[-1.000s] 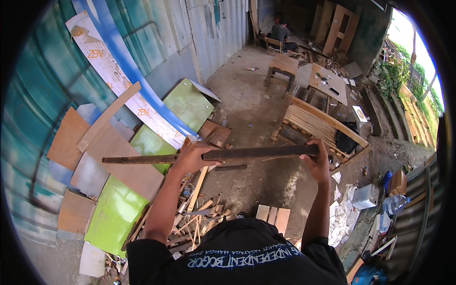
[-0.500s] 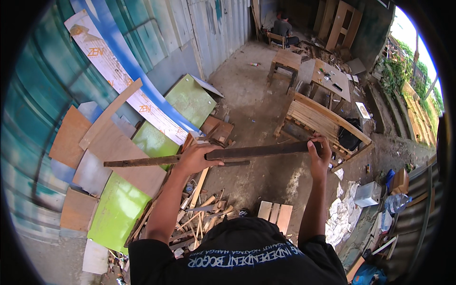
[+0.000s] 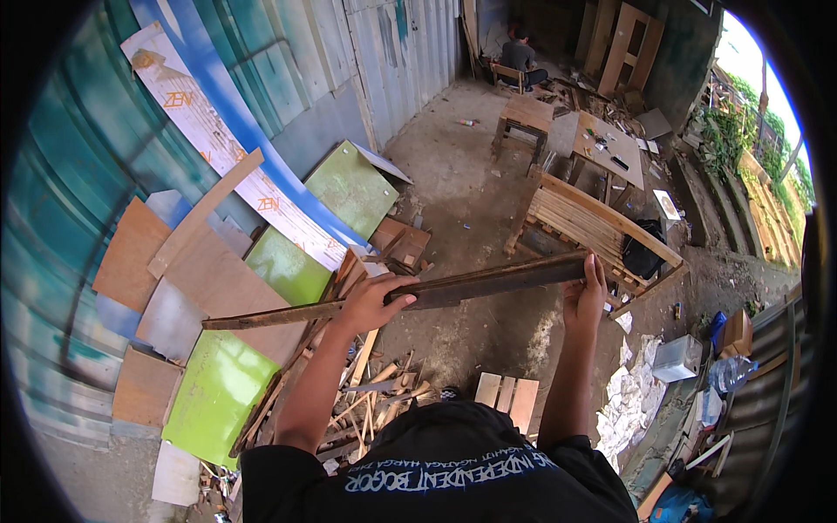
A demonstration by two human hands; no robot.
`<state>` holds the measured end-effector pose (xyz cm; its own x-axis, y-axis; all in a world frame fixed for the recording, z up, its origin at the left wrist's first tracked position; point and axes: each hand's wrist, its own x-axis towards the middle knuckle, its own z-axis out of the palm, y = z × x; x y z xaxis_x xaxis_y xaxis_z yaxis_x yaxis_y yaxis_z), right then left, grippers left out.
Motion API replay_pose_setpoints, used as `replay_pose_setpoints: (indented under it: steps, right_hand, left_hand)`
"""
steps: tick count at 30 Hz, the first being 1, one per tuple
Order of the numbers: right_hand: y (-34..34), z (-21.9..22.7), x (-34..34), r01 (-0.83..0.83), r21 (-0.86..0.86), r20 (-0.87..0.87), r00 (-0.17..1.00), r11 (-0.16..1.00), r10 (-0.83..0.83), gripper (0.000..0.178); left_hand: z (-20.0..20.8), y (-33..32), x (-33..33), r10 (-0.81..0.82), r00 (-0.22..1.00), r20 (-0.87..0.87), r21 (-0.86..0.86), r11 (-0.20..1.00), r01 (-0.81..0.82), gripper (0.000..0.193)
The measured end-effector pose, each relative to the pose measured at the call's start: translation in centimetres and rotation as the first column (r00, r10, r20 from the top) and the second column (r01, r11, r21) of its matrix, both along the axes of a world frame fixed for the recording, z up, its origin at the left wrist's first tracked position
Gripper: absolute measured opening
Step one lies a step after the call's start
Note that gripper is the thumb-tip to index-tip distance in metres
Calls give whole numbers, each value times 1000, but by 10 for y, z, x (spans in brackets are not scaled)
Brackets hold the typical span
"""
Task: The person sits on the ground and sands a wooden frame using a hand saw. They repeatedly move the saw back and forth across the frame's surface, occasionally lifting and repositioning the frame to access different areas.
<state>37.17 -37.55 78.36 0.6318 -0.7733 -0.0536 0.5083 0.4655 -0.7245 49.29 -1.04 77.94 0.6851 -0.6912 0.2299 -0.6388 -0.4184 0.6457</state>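
Our left hand [image 3: 370, 303] — nearer the lime-green panel [image 3: 222, 397] — clasps the crosswise dark timber [image 3: 501, 281] mid-length, our right hand [image 3: 584, 298] pinching its far end.

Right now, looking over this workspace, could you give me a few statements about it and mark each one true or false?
1. The left hand and right hand both hold one long dark plank. True.
2. The right hand grips the middle of the plank. False: it is at the plank's right end.
3. The plank extends past the left hand, farther to the left. True.
4. The person in the background is standing. False: they are seated.
5. A pale box stands beside a crumpled white sheet. True.
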Motion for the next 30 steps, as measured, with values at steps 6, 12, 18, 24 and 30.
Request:
replay_pose_setpoints:
  steps: [6, 12, 18, 24, 30]
  right_hand:
    - [-9, -19, -3, -16, -36, 89, 996, 999, 19, 36]
    - [-1, -9, -10, 39, -131, 73, 997, 991, -29, 35]
    - [0, 1, -8, 35, -122, 110, 994, 992, -22, 38]
    - [6, -5, -12, -85, 47, 75, 994, 995, 81, 47]
    - [4, -20, -8, 54, -32, -56, 997, 998, -56, 36]
  left_hand:
    - [-26, -1, 1, -112, 949, -295, 30, 992, 126, 48]
    - [-41, -7, -12, -56, 883, -466, 191, 968, 163, 48]
    - [-51, -13, -30, -98, 954, -284, 37, 993, 113, 53]
    - [-33, -16, -41, 7, 924, -383, 166, 984, 61, 59]
    - [-31, -16, -43, -80, 962, -262, 136, 984, 119, 61]
